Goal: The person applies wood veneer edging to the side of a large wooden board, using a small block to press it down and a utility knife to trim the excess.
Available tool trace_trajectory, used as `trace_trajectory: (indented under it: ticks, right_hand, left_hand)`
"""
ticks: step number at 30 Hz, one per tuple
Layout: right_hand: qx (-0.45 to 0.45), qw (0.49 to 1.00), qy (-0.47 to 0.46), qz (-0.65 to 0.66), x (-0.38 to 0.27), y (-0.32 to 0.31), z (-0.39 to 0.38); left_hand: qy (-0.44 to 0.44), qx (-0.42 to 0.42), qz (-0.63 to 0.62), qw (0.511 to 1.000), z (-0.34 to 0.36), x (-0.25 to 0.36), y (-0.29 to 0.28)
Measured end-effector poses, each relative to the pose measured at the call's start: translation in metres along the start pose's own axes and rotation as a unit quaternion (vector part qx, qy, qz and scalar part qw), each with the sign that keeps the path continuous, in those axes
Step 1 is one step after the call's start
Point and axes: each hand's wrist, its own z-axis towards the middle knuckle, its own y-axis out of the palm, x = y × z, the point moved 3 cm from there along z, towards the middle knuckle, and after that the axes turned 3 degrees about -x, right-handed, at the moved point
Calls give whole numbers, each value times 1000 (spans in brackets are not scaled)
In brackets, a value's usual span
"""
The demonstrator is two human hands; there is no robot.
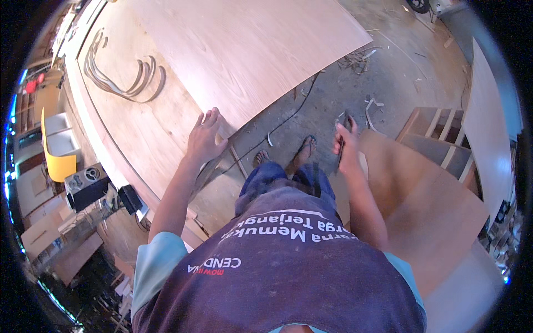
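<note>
My left hand lies with its fingers spread at the near left corner of a pale wood-grain sheet. The fingertips touch the sheet's edge, and beneath it lies a larger plywood board. Off to the right, my right hand is closed around a slim dark tool and hangs over the floor, apart from the sheet. Its tip shows above the fingers, but the kind of tool cannot be made out.
Several curled edging strips lie on the board at the left. A dark cable and offcuts are on the concrete floor. At the right stand a large brown panel and a slatted wooden frame. A speaker-like box is at the left.
</note>
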Motion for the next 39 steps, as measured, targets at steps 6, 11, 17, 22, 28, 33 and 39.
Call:
trace_trajectory:
  ticks: [6, 11, 17, 22, 28, 33, 39]
  right_hand:
    - [41, 998, 43, 24, 74, 129, 19]
    - [29, 994, 55, 88, 98, 194, 35]
    - [-3, 998, 56, -12, 145, 242, 14]
    - [-136, 976, 156, -65, 206, 275, -61]
    - [30, 938, 327, 112, 147, 205, -64]
    - [132, 984, 113, 46, 74, 49, -50]
    - [200, 978, 22, 48, 11, -77, -35]
  left_hand:
    - [26, -65, -81, 994, -3, -29, -20]
    - [57, -90, -52, 993, 5, -41, -20]
    - [70, -117, -31, 990, 6, -58, -15]
    - [95, -155, -34, 983, 12, -58, -21]
    - [82, -111, -83, 987, 7, -62, -18]
    - [13, -126, -106, 986, 16, -46, -22]
    - [-27, 13, -158, 987, 77, 19, -28]
